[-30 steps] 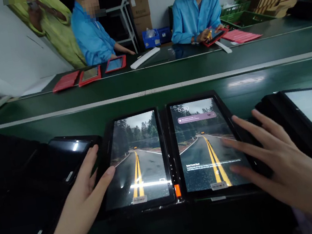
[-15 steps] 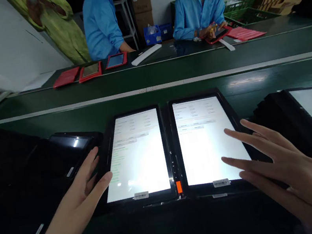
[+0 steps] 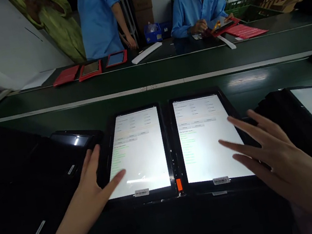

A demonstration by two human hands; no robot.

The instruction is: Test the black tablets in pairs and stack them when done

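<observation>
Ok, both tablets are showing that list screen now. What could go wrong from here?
The right hand spreads over the right tablet, and the left hand reaches over the left tablet, so a stray touch might change either screen. The two tablets sit almost edge to edge, so bumping one could shift the other. The black-cased tablet lies close beside the right hand and could get knocked.

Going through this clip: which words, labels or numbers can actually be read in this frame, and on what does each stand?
Left tablet screen: rows of dark and green text, too small to read.
Right tablet screen: similar rows, too small to read.
Barcode sticker: digits too small to read.
No text can be quoted.
</observation>
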